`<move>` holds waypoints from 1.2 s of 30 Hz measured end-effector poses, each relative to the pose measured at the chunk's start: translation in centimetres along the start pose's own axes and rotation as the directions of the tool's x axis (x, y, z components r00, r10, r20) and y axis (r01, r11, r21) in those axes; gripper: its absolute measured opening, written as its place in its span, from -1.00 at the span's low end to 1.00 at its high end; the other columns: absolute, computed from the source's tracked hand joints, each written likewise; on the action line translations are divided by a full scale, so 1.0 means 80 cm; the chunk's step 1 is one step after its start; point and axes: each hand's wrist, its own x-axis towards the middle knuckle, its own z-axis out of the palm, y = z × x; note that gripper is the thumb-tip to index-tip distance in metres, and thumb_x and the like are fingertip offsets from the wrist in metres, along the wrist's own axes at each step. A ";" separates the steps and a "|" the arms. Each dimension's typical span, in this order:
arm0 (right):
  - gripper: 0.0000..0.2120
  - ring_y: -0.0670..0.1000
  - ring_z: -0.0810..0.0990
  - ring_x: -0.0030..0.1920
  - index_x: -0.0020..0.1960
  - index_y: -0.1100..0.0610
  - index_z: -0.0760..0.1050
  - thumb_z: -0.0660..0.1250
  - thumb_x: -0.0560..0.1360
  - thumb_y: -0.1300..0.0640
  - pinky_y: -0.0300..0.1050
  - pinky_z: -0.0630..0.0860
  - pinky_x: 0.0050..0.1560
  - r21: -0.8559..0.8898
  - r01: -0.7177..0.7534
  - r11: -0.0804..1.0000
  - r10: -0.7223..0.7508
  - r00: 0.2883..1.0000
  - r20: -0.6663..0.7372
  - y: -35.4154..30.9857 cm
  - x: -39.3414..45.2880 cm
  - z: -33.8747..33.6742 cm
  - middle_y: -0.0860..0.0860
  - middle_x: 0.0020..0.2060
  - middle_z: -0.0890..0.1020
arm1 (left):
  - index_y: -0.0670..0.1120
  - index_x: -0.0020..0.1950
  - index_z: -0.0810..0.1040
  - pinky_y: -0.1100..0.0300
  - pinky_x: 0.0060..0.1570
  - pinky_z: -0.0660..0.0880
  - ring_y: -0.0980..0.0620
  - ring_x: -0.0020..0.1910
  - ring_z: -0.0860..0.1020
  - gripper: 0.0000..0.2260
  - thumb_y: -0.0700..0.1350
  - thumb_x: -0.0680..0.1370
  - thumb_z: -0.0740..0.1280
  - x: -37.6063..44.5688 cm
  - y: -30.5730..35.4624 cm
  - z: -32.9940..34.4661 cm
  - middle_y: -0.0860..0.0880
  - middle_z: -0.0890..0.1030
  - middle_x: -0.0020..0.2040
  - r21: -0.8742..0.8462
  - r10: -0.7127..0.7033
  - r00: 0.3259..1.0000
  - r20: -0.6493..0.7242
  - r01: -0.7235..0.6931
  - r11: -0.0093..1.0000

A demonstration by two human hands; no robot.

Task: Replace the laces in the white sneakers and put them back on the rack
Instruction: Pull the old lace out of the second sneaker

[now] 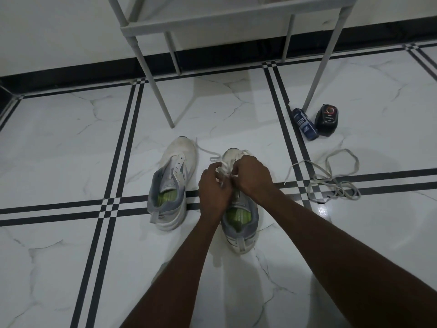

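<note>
Your left hand (214,185) and right hand (251,175) each pinch the lace (212,157) over the right sneaker (238,216), partly laced on the floor. The left sneaker (171,183) sits bare; the rack (227,20) waits.

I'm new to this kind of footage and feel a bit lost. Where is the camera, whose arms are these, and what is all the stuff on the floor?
There is no machine here. One camera sits on a person's head, looking down at their own arms. Both hands work on the right sneaker: the left hand and right hand each pinch its white lace. The left sneaker stands beside it with bare eyelets. Further right on the tiled floor lie loose grey laces, a dark blue bottle and a small black container. The white rack stands behind.
</note>
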 end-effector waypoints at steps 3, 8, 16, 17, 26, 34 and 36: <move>-0.92 0.04 0.56 -0.17 -0.12 0.12 0.49 0.28 0.53 0.25 -0.21 0.38 -0.19 -0.016 0.026 1.000 -0.025 1.000 0.011 -0.008 0.001 0.000 0.01 -0.20 0.56 | -0.06 0.20 0.62 0.17 0.07 0.45 -0.01 0.06 0.56 -0.69 -0.07 0.47 0.36 0.018 0.002 -0.003 -0.08 0.58 0.09 0.083 -0.021 0.995 0.098 0.013 0.996; -0.91 0.13 0.61 0.01 -0.12 0.20 0.57 0.32 0.52 0.20 -0.11 0.45 -0.11 -0.011 0.090 0.996 -0.088 0.991 0.097 0.004 0.006 0.003 0.11 -0.07 0.61 | -0.15 -0.08 0.72 0.11 0.04 0.57 -0.07 -0.07 0.67 -0.91 -0.15 0.51 0.45 0.057 0.009 -0.020 -0.13 0.72 -0.10 0.218 -0.063 0.981 0.185 0.022 0.976; -0.86 0.10 0.58 0.01 -0.08 0.19 0.62 0.41 0.44 0.12 -0.15 0.40 -0.13 0.028 0.072 0.997 -0.075 0.993 0.087 0.024 0.007 -0.008 0.11 -0.05 0.61 | -0.12 0.15 0.48 -0.03 0.08 0.59 -0.17 0.01 0.64 -0.69 0.07 0.55 0.30 0.074 0.010 -0.042 -0.17 0.65 0.03 -0.152 -0.399 0.881 -0.255 0.371 0.916; -0.87 0.10 0.58 0.00 -0.09 0.19 0.61 0.40 0.45 0.12 -0.14 0.42 -0.12 0.033 0.074 0.997 -0.077 0.994 0.078 0.024 0.006 -0.009 0.11 -0.06 0.61 | -0.06 0.13 0.40 -0.07 0.03 0.62 -0.16 -0.03 0.65 -0.62 0.19 0.50 0.31 0.072 0.008 -0.042 -0.16 0.63 0.02 -0.213 -0.404 0.870 -0.282 0.354 0.911; -0.87 0.12 0.56 -0.06 -0.07 0.23 0.57 0.27 0.51 0.21 -0.13 0.33 -0.18 0.005 0.155 0.988 -0.154 0.984 0.094 0.021 0.001 -0.014 0.14 -0.10 0.60 | -0.14 -0.05 0.67 0.09 0.06 0.55 0.00 -0.08 0.63 -0.86 -0.08 0.52 0.41 0.008 0.023 0.007 -0.04 0.69 -0.11 0.102 -0.133 0.988 0.076 0.125 0.987; -0.89 0.15 0.57 -0.08 -0.09 0.27 0.57 0.26 0.50 0.30 -0.13 0.36 -0.13 0.054 0.180 0.982 -0.179 0.984 -0.023 0.046 0.010 -0.032 0.17 -0.13 0.62 | -0.10 -0.07 0.72 0.19 -0.27 0.42 0.07 -0.29 0.55 -0.85 -0.09 0.58 0.38 0.011 0.008 0.001 -0.01 0.65 -0.25 0.257 0.080 0.973 0.219 -0.137 0.957; -0.92 0.21 0.55 -0.09 -0.11 0.33 0.52 0.25 0.48 0.36 -0.20 0.22 -0.17 0.046 0.144 0.989 -0.133 0.975 -0.177 0.057 0.013 -0.034 0.24 -0.15 0.58 | -0.11 -0.08 0.73 0.13 -0.23 0.48 0.03 -0.26 0.59 -0.85 -0.12 0.57 0.37 0.007 0.003 0.001 -0.02 0.67 -0.25 0.199 0.100 0.983 0.157 -0.131 0.971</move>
